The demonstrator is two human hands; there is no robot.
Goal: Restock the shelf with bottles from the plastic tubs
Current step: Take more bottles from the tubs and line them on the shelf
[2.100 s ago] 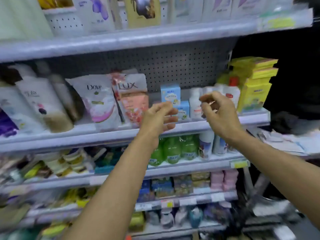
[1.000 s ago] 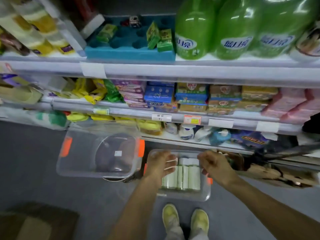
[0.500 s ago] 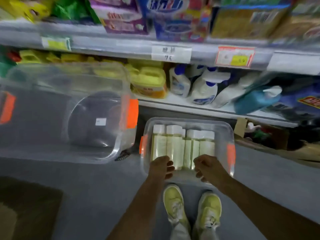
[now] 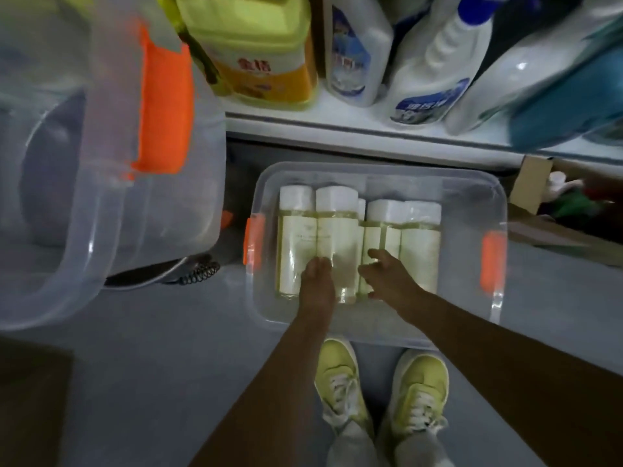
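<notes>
Shoes (image 4: 381,385) at 6 o'clock on the grey floor (image 4: 135,382). Just past them, clear tub (image 4: 495,298) holding pale bottles (image 4: 419,244) lying side by side, white caps toward 12. Left hand (image 4: 317,281) rests on a bottle (image 4: 337,237), fingers curled over it (grip itself hidden). Right hand (image 4: 387,274) lies on the neighbouring bottles, fingers loosely spread. Second tub (image 4: 188,197) at 9–10 o'clock, orange latch. Shelf (image 4: 371,126) at 12 with a yellow jug (image 4: 256,52).
</notes>
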